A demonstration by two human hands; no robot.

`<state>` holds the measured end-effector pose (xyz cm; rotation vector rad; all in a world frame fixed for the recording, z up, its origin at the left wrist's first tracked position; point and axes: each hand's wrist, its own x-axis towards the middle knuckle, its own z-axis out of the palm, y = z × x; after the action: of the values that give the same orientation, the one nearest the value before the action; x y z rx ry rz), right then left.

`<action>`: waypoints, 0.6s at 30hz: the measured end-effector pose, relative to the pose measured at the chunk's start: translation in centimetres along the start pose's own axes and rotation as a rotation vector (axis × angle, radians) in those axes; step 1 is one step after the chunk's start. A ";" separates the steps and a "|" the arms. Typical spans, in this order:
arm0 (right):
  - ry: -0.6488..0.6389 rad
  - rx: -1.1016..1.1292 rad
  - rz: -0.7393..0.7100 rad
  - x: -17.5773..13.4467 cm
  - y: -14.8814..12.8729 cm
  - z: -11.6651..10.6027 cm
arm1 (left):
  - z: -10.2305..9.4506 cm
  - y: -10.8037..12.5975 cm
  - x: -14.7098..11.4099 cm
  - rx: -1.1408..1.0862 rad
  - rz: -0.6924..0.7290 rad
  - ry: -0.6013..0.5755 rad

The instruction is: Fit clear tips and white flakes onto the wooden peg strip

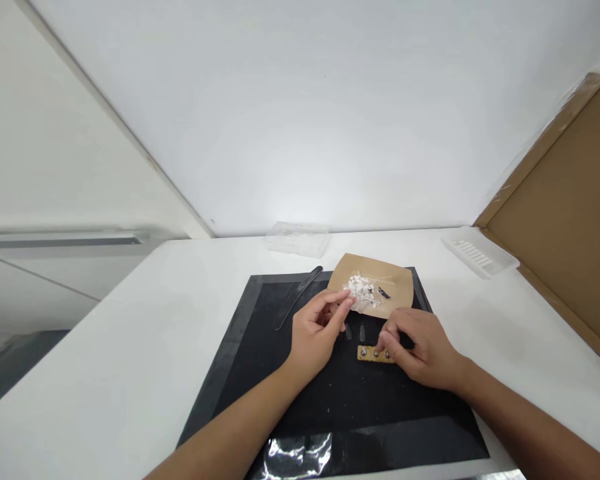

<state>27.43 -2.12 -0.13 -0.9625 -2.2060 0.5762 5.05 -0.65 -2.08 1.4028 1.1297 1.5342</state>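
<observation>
My left hand (323,327) is raised over the black mat, thumb and forefinger pinched together beside a heap of small white and clear bits (363,290). Whatever the pinch holds is too small to make out. Over the right end of a short yellowish strip with round silver studs (367,353), my right hand (415,343) has its thumb and forefinger closed. Its fingertips touch or nearly touch the strip, and any item in them is hidden. Between the hands lie small clear oval pieces (363,333) that resemble nail tips.
The heap rests on a brown paper sheet (400,280) at the mat's (280,400) far edge. A thin dark tool like tweezers (300,297) lies on the left. Behind are a clear plastic container (300,239) and a white tray (480,253). Cardboard (560,220) stands at right.
</observation>
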 end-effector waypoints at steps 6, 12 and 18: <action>-0.019 -0.049 0.049 0.1 0.4 -0.4 | -0.1 -0.2 0.0 0.011 -0.003 -0.006; -0.056 -0.116 0.035 0.2 0.4 -0.4 | -0.1 -0.3 0.0 0.024 0.007 -0.016; 0.001 -0.063 0.041 0.2 0.5 -1.1 | -0.1 -0.3 0.0 0.033 -0.004 -0.016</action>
<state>28.32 -1.46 0.35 -1.0426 -2.2200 0.5276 4.96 -0.61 -2.34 1.4316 1.1529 1.5052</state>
